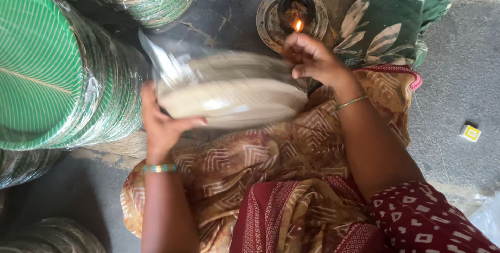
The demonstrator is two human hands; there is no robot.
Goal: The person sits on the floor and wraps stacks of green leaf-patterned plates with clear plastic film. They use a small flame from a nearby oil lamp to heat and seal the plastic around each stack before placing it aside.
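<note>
Two hands on wrapped plate stack (229,94) | left hand (161,123) cups underside, right hand (310,60) pinches film beside lamp flame (298,25) | sealing in hand; film edge must meet flame

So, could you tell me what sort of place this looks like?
Probably a small floor-level packing workshop: plastic-wrapped stacks of green plates, a lit oil lamp, and both hands, left hand and right hand, holding a wrapped plate bundle.

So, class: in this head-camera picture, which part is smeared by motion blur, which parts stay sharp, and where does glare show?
Head view: the pale plastic-wrapped stack of round plates between the left hand and right hand is motion-blurred; the green striped plate stacks in clear wrap stay sharp, with glare on their film; the small lamp flame is overexposed.
</note>
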